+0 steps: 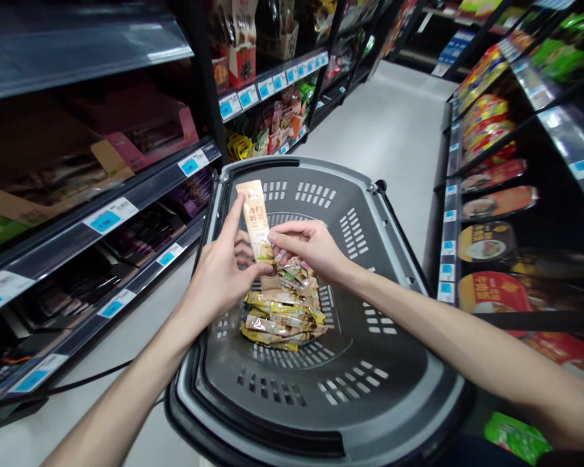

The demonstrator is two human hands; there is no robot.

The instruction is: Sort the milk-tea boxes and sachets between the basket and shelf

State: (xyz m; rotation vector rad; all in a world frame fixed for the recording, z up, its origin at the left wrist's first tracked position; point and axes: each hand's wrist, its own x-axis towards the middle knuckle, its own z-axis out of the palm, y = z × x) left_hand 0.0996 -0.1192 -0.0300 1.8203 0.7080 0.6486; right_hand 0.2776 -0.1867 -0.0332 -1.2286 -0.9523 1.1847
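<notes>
Over a grey plastic shopping basket (394, 363), a slim cream milk tea sachet (255, 217) is held up with its printed front towards me. My left hand (224, 263) grips it along the left side, index finger near the top and thumb at the lower end. The fingers of my right hand (306, 245) are pinched together at the sachet's right edge, touching it. Below, on the basket floor, lie several yellow and gold snack packets (285, 318) in a pile. Part of the pile is hidden behind my hands and the sachet.
Shelves with blue-and-white price tags (108, 217) line the left side, holding boxed and bagged snacks. On the right, a rack carries red noodle bowls (491, 292) and bright packets. A pale aisle floor (389, 110) runs ahead between them.
</notes>
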